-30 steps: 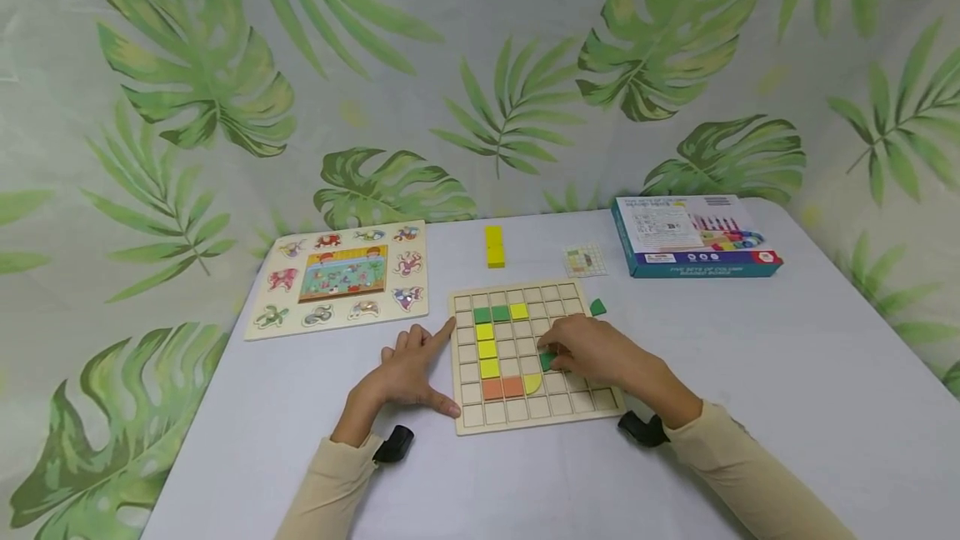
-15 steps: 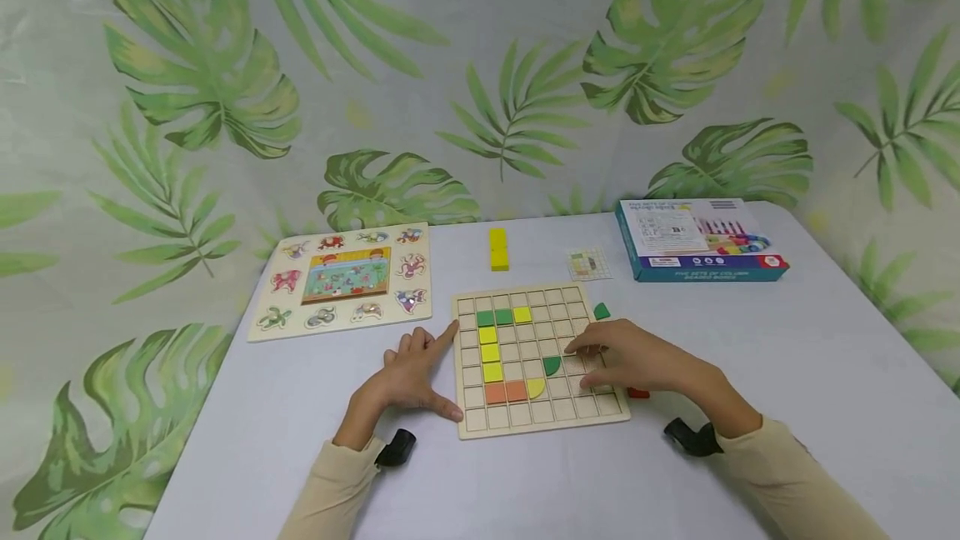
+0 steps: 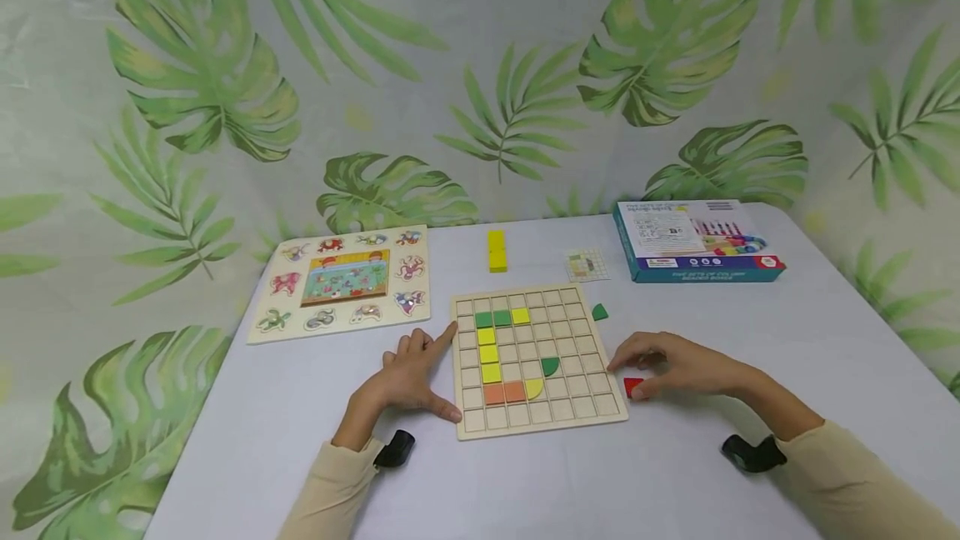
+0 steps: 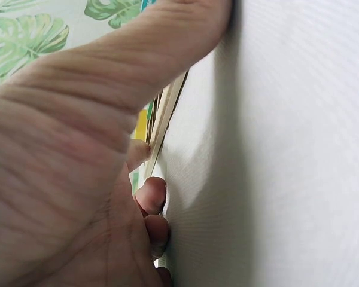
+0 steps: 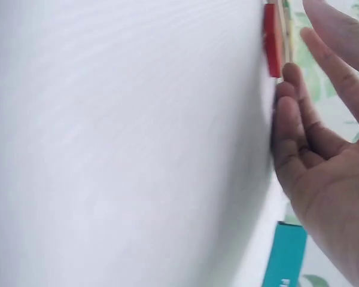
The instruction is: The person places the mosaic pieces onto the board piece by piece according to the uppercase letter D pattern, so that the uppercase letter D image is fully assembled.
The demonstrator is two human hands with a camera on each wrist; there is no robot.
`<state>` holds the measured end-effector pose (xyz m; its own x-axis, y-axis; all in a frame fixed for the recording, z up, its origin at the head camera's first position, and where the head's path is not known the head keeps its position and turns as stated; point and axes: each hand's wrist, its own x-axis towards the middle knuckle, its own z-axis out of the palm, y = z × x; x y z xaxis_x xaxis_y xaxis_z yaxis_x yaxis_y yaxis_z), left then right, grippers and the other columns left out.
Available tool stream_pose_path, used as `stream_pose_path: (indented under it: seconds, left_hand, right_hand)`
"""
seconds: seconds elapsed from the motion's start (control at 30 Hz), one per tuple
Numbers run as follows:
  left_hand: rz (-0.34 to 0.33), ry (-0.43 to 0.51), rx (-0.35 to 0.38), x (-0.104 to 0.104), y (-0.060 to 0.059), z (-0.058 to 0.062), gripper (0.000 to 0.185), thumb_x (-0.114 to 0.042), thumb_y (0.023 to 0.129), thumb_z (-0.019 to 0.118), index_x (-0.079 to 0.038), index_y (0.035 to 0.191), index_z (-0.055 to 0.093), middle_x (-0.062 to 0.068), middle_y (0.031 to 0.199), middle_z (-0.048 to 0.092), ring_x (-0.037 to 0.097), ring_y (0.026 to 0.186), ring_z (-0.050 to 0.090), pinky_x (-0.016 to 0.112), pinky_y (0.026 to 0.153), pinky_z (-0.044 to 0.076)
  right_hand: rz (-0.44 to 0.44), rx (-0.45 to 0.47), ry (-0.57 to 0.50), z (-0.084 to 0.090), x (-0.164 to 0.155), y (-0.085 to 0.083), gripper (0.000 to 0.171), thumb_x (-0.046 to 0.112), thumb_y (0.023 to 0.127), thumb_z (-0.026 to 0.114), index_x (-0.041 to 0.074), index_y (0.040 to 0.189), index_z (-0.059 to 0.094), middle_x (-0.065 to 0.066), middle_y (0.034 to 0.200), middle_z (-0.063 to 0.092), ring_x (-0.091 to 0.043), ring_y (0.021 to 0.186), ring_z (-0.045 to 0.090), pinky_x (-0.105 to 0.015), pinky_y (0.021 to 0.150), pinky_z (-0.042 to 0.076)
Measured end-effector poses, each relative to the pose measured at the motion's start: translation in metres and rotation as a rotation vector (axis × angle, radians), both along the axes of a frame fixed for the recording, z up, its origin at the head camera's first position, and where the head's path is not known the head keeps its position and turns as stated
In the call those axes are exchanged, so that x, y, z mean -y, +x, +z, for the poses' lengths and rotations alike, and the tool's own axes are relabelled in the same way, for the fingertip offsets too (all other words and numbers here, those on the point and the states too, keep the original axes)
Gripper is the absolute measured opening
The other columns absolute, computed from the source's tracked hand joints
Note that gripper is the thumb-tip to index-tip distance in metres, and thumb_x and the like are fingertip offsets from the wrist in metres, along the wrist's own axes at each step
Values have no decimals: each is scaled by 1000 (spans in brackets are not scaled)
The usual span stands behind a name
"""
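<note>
Item one: red piece (image 3: 633,387), a small flat block lying on the table (image 3: 750,457) just off the right edge of the grid board (image 3: 592,408), near its lower corner. We judge it light, rigid and smooth-faced, likely painted wood; thin as it is, it would best be taken by pinching two opposite edges, or tipped up by a fingertip first.

Right hand (image 3: 678,365): fingers extended and relaxed, spread over the red piece. In the right wrist view the fingertips (image 5: 287,78) sit at the piece's edge; we cannot tell for certain whether they touch it, and no pinch has closed.

Left hand (image 3: 408,377): resting flat on the table against the board's left edge, forefinger and thumb straight along that edge, clamped on nothing.

Grid board: pale wood, square cells. Seated in it we list two green squares (image 3: 492,318), a yellow square (image 3: 521,316), a column of three yellow squares (image 3: 489,354), two orange squares (image 3: 504,392), a yellow quarter-round (image 3: 533,388) and a green quarter-round (image 3: 551,367).

Loose on the table: a green piece (image 3: 598,312) beside the board's upper right corner, a yellow bar (image 3: 497,250) beyond the board, a small pattern card (image 3: 587,265).

Further out: a teal box (image 3: 693,244) at far right, an animal puzzle board (image 3: 341,280) at far left, a leaf-print backdrop (image 3: 202,82) behind.
</note>
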<state>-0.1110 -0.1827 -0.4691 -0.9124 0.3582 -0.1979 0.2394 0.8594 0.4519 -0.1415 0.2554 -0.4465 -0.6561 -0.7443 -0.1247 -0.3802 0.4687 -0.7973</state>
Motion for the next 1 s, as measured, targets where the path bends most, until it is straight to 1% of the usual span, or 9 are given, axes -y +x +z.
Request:
stream_pose_path:
  seconds: [0.07, 0.17, 0.33, 0.43, 0.6, 0.83, 0.9, 1.0]
  left_hand:
    - [2, 8, 1, 0, 1, 0, 138, -61, 52, 93, -26, 162, 16, 4, 106, 34, 23, 94, 30, 36, 70, 21]
    - [3, 4, -2, 1, 0, 0, 139, -61, 52, 92, -27, 162, 16, 4, 106, 34, 23, 94, 30, 36, 70, 21]
    - [-1, 4, -5, 1, -2, -3, 139, -62, 52, 92, -27, 162, 16, 4, 106, 35, 22, 94, 30, 36, 70, 21]
    - [0, 6, -4, 1, -1, -4, 139, -62, 52, 92, -27, 162, 16, 4, 106, 35, 22, 94, 30, 36, 70, 21]
    - [4, 5, -5, 1, 1, -3, 138, -61, 52, 93, -27, 162, 16, 4, 106, 35, 22, 95, 30, 36, 70, 21]
    - [1, 5, 11, 0, 2, 0, 137, -59, 54, 93, -26, 162, 15, 4, 106, 34, 23, 95, 29, 37, 71, 20]
    - [-2, 9, 12, 0, 1, 1, 137, -58, 55, 93, -25, 162, 15, 4, 106, 34, 23, 95, 29, 37, 71, 20]
    - [-6, 24, 16, -1, 2, 4, 136, -56, 55, 94, -24, 162, 15, 4, 106, 35, 23, 95, 29, 37, 71, 20]
  right_hand:
    - [21, 28, 8, -1, -2, -1, 39, 23, 87, 78, 20, 125, 70, -1, 125, 62, -19, 109, 54, -24, 93, 45]
    - [29, 60, 41, -1, -2, -3, 40, 23, 87, 78, 23, 126, 70, -1, 128, 59, -17, 112, 51, -23, 92, 43]
    - [32, 78, 84, 1, -1, -7, 41, 24, 85, 80, 25, 125, 69, -1, 127, 56, -16, 111, 48, -24, 88, 42]
    - [42, 79, 85, 0, -2, -8, 40, 23, 85, 80, 24, 124, 69, -2, 126, 56, -17, 109, 48, -24, 87, 42]
    - [35, 81, 86, -1, 0, -8, 38, 21, 84, 81, 24, 119, 68, -2, 121, 55, -18, 106, 47, -25, 83, 41]
    - [30, 62, 77, -3, 2, -5, 29, 23, 84, 81, 22, 110, 68, -5, 112, 52, -20, 102, 46, -27, 79, 41]
    - [23, 61, 77, -2, 2, -4, 27, 24, 84, 81, 22, 107, 68, -5, 110, 52, -21, 101, 46, -27, 79, 40]
    - [9, 34, 85, -2, 3, -3, 25, 24, 83, 81, 23, 105, 68, -4, 107, 53, -20, 99, 47, -27, 78, 40]
